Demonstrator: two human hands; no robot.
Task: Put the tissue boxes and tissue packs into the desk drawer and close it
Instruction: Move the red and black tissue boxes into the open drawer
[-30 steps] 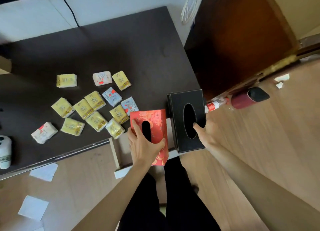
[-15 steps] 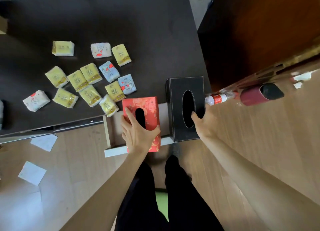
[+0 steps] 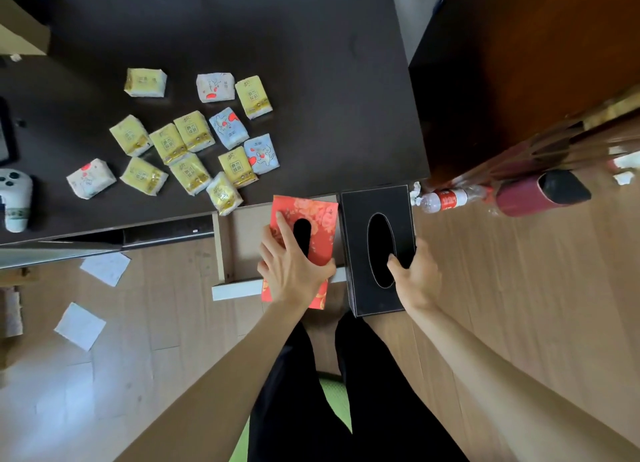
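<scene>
**Two boxes held over the open drawer**

The red box [image 3: 313,226] is sitting at centre frame, above the drawer [image 3: 239,247], with its near end overhanging the white drawer front. The left hand [image 3: 294,271] is lying flat on its top, fingers spread and curled over the near edge, clamped on the box. The black box [image 3: 377,250] is standing just right of the red one, touching or nearly touching it, over the right end of the drawer. The right hand [image 3: 415,278] is gripping its near right side, thumb resting at the oval slot. Whether either box is resting on the drawer floor cannot be told.

The drawer is standing pulled out from the dark desk [image 3: 311,63]; its left part is showing a bare floor. The packs [image 3: 194,139], yellow, white and blue, are lying scattered on the desk at left of centre, one at the desk edge just beside the drawer corner. A bottle [image 3: 446,200] is lying at right of the black box.
</scene>
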